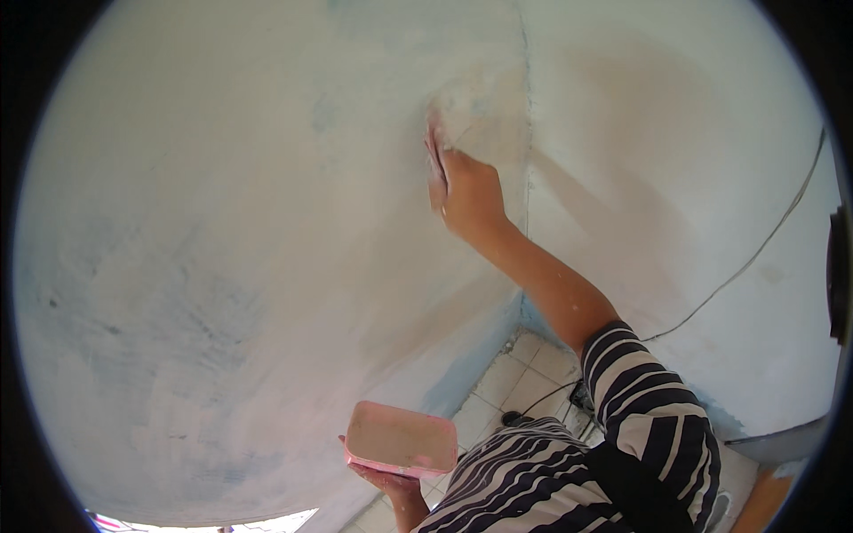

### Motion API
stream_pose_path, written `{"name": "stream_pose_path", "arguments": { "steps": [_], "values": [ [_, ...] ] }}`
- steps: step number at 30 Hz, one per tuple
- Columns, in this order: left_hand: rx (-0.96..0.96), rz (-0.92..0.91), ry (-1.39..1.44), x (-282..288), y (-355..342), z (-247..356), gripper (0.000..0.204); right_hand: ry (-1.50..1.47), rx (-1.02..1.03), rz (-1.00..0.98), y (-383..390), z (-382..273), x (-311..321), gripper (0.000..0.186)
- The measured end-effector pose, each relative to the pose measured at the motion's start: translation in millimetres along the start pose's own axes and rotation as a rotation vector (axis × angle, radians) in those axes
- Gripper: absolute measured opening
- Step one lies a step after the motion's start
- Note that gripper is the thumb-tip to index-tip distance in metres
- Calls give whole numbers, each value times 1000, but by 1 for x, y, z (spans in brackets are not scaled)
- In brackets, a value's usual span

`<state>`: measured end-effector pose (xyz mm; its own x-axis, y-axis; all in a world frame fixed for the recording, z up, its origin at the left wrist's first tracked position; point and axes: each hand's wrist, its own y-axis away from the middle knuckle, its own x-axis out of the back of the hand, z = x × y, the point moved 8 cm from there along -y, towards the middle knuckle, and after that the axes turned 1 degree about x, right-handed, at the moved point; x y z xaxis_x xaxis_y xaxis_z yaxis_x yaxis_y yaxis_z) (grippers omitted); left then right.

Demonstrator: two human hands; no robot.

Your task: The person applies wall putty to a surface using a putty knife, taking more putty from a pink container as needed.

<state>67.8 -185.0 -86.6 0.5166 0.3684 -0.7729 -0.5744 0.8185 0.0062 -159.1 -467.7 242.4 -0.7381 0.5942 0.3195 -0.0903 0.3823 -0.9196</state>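
My right hand is raised to the patchy white wall, close to the inner corner. Its fingers are closed round a thin flat pinkish pad, seen edge-on against the wall. Whether the pad is stiff or soft I cannot make out. Low in front of me, my left hand grips a shallow pink rectangular tub from below and the side. A smooth beige surface shows inside the tub, with smears along its rim. Most of the left fingers are hidden under it.
A second pale wall meets the first at the corner, with a loose cable running down it. White floor tiles lie below, with a black cord on them. A dark object is fixed at the far right.
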Motion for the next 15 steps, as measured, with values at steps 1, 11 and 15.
{"name": "stream_pose_path", "arguments": {
  "steps": [1, 11, 15],
  "values": [
    [-24, 18, -76, 9, -1, 3, 64, 3, -7, 3, 4, -5, 7, 30],
    [58, -2, 2, 51, -15, -20, 58, 283, 150, 205, 68, 7, -61, 37],
    [-69, 35, -26, 49, -11, -8, 58, -56, 427, 54, 123, -78, -50, 39]
  ]
}}
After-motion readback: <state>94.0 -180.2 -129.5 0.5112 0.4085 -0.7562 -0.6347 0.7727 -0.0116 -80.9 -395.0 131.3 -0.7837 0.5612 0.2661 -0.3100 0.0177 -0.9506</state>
